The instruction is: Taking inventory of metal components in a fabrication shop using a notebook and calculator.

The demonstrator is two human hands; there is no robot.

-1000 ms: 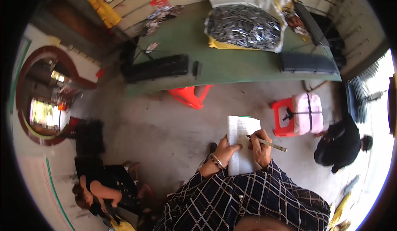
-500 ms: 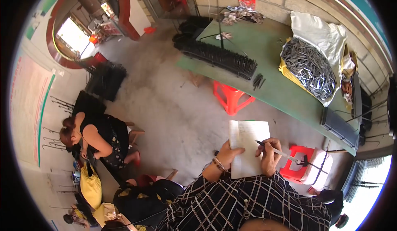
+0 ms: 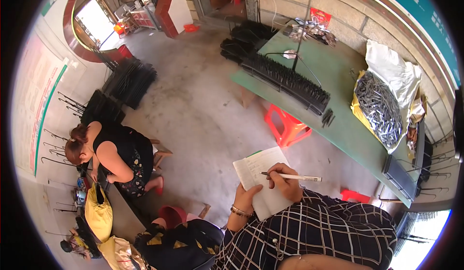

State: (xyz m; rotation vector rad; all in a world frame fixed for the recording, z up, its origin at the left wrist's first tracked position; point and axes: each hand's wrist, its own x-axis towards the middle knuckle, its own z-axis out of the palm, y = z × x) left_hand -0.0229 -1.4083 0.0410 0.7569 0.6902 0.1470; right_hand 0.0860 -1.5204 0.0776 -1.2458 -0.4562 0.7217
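Note:
An open notebook (image 3: 252, 169) with handwriting on its upper page rests over my lap, tilted to the left. My left hand (image 3: 245, 200) is closed on its left edge, thumb lying across the page and a bracelet at the wrist. In my right hand (image 3: 286, 183) I grip a pen (image 3: 307, 177), its tip at the written lines and its pale barrel pointing right. The right hand's heel rests on the paper.
Ahead is a green table (image 3: 345, 120) with a black rack (image 3: 290, 86) of upright pieces and a sack of metal parts (image 3: 379, 108). A red stool (image 3: 285, 127) stands beneath. At left, a person (image 3: 123, 156) sits bent over work near a yellow bag (image 3: 98, 214).
The notebook has shifted left and turned anticlockwise, both hands moving with it. The pen now lies nearly level, tip at the page. My view has turned, so the table sits farther right.

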